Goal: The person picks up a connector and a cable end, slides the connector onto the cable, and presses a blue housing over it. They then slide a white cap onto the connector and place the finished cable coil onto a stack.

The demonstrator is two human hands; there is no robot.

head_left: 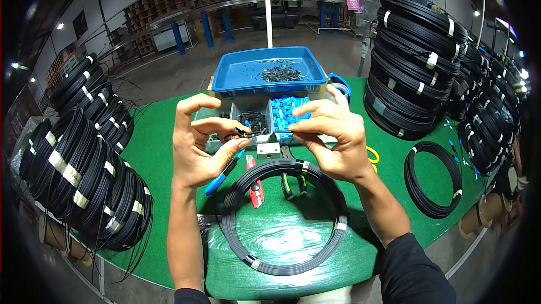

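Observation:
My left hand [205,140] pinches a small black connector part [242,133] between thumb and forefinger. Thumb and forefinger of my right hand [335,137] are pressed together in front of the blue connectors [287,109]; whatever they hold is too small to name. Below both hands lies a coil of black cable [231,208], bound with pale tape. Inside or beside the ring are a red utility knife [256,188], a blue pen-like tool [222,177] and green-and-black-handled pliers [288,186]. A small metal block [269,150] sits between the hands.
A blue tray [222,78] with black cut pieces stands behind the parts bin, whose compartment also holds black parts [253,120]. Stacked cable coils rise at left [84,180] and right [414,67]. A single coil [411,183] and yellow handles [373,156] lie at right.

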